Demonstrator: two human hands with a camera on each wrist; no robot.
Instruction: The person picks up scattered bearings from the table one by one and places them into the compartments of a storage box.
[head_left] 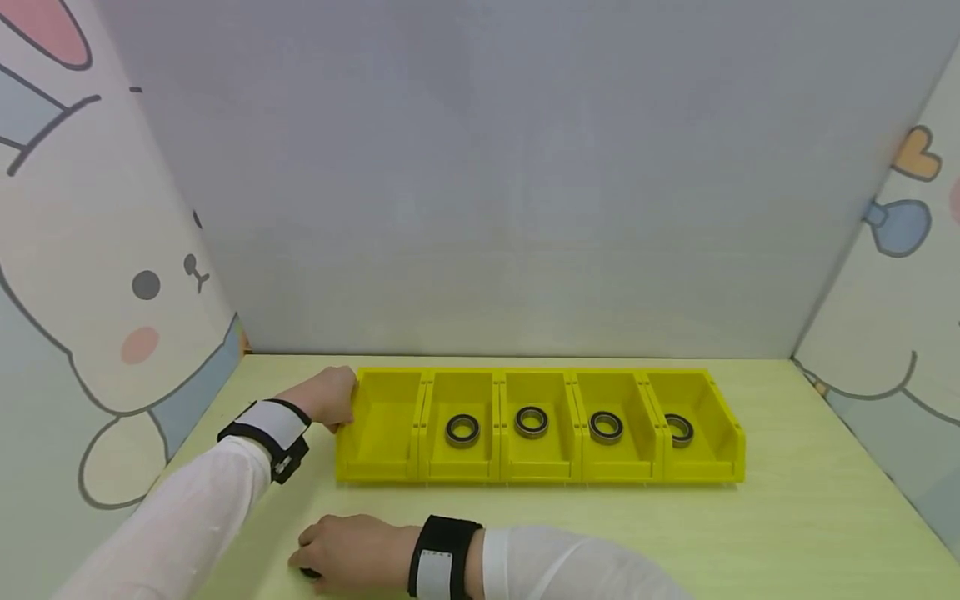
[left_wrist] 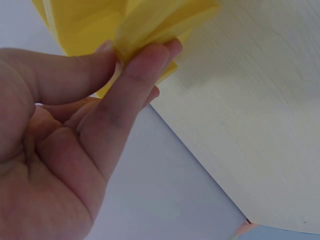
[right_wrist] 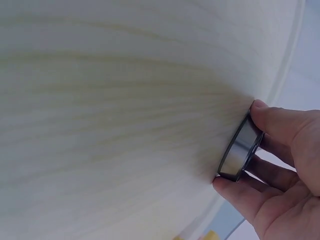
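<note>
A row of joined yellow bins (head_left: pixel 540 473) stands on the table, its leftmost bin holding nothing. My left hand (head_left: pixel 332 397) pinches the left side wall of that bin; in the left wrist view, thumb and fingers close on the yellow plastic (left_wrist: pixel 150 25). One ball bearing lies in each of the other bins, such as the bearing (head_left: pixel 462 430) second from left. Below the row's left end, my right hand (head_left: pixel 348 552) grips another bearing (right_wrist: pixel 242 152) by its rim, between thumb and fingers, at the tabletop. Most of that bearing is hidden in the head view.
The pale wood-grain table (head_left: pixel 817 500) extends on both sides of the bins. A grey panel (head_left: pixel 517 183) rises behind it. Side walls with cartoon drawings, including a rabbit (head_left: pixel 112 275), flank the table.
</note>
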